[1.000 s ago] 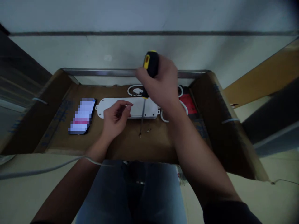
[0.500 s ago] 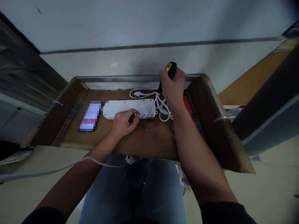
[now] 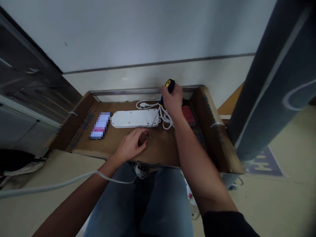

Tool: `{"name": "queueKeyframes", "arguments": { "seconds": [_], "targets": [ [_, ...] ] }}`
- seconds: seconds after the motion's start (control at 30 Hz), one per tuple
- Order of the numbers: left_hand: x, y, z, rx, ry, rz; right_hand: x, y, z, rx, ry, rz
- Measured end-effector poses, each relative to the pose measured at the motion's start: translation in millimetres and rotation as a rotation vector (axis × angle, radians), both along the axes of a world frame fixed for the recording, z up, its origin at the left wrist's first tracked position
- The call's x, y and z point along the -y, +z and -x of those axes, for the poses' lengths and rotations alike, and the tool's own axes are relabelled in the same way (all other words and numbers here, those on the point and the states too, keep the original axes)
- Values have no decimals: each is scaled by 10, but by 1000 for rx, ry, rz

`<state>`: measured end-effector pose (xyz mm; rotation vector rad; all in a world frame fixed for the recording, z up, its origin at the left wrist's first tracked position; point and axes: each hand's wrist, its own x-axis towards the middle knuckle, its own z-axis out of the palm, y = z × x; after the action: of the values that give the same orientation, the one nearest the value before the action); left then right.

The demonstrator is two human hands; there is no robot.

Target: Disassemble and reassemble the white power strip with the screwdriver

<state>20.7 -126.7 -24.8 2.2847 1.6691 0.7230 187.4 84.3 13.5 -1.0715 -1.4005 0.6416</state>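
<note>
My right hand (image 3: 173, 100) grips the black-and-yellow handle of a screwdriver (image 3: 166, 93); its shaft slants down-left over the right end of a white power strip (image 3: 134, 118). The strip lies face-down on a brown cardboard surface (image 3: 163, 149), its white cord (image 3: 166, 119) coiled at the right. My left hand (image 3: 133, 143) rests on the cardboard just in front of the strip, fingers curled and pinched near small screws (image 3: 150, 135). What the fingers hold is too small to make out.
A phone (image 3: 100, 129) with a lit screen lies left of the strip. A red object (image 3: 189, 115) sits behind my right hand. Cardboard flaps rise on both sides; a metal rail (image 3: 128, 91) runs along the back. A white cable (image 3: 61, 181) crosses my left forearm.
My left hand has come off the strip and down onto the cardboard near the screws. My right hand with the screwdriver has drawn back to the right end of the strip. The view has pulled back.
</note>
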Motion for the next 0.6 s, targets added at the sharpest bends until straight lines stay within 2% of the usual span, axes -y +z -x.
{"name": "queueKeyframes", "arguments": {
  "seconds": [0.2,0.37,0.5,0.6],
  "targets": [
    [-74,-91,28,27,28,13,-24,6,25,-58,-17,11],
    [-53,-69,13,25,25,10,-75,85,-83,-151,-127,0],
    [-49,-51,-6,9,-11,-5,-60,142,-122,-224,-194,-121],
    [-57,-45,-12,19,-25,-10,13,155,-88,-213,-168,-231]
  ]
}}
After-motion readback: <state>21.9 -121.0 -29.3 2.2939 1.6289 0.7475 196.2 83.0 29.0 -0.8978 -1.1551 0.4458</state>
